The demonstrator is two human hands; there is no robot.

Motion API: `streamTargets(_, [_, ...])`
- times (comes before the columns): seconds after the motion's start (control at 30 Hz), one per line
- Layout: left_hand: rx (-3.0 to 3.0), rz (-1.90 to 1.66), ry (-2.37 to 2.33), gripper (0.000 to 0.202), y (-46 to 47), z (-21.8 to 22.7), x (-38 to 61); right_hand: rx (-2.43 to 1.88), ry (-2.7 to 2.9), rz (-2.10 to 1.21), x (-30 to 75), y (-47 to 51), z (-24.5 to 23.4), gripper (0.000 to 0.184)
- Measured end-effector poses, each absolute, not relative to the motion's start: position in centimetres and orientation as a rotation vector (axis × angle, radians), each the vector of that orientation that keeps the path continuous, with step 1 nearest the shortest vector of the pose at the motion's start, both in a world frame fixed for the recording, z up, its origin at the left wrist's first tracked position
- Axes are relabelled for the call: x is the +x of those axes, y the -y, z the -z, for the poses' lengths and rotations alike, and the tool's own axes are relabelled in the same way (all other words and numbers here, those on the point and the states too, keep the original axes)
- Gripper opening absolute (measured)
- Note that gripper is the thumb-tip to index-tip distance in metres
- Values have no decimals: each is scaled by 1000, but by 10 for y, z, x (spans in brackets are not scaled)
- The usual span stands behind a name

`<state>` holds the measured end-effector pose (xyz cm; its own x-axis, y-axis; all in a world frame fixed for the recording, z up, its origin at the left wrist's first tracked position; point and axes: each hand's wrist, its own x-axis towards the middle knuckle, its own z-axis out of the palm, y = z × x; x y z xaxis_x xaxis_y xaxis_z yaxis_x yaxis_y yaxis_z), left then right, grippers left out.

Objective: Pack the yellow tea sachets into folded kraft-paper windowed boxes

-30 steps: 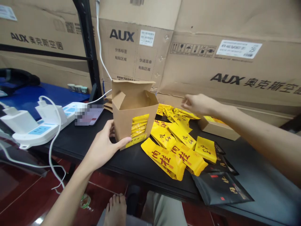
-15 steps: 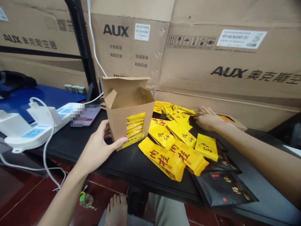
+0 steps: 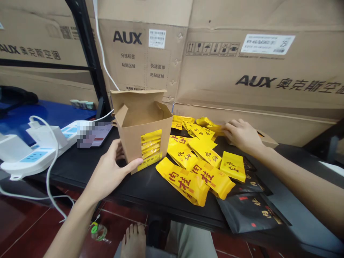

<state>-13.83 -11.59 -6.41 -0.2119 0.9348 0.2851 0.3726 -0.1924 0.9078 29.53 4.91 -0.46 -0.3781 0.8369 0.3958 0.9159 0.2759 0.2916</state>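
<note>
My left hand grips the lower left corner of an open brown paper box, thumb across its front. The box stands upright on the black table, and yellow sachets show through its front window. My right hand rests at the far edge of a heap of yellow tea packets, fingers curled onto small yellow sachets at the back. Whether it has one pinched is unclear. Two large yellow packets lie at the front of the heap.
Black packets lie at the table's front right. A flat brown box sits behind my right hand. A white power strip with chargers and a phone are at left. Large AUX cartons form the back wall.
My right hand has come down from above the heap onto the small sachets at the back. The left hand has kept its hold on the box.
</note>
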Motion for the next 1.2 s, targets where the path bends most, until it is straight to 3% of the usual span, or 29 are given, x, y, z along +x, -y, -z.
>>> streamTargets(0.1, [1530, -1416, -1551, 75, 115, 65, -139, -1682, 2116, 560, 291, -35, 5, 29])
streamTargets(0.27, [1532, -1424, -1549, 76, 114, 68, -140, -1700, 1702, 341, 287, -12, 19, 44])
streamTargets(0.4, [1550, -1425, -1548, 76, 113, 70, -142, -1578, 1589, 269, 299, -1, 28, 19])
streamTargets(0.5, [1545, -1427, -1557, 77, 112, 70, -143, -1382, 1552, 224, 309, 2, 31, 10])
streamTargets(0.93, [1552, -1436, -1535, 78, 111, 72, -143, -1613, 1491, 149, 301, 0, 34, 32])
streamTargets(1.2, [1585, -1428, -1562, 76, 112, 71, -142, -1616, 1480, 123, 299, -4, 33, 26])
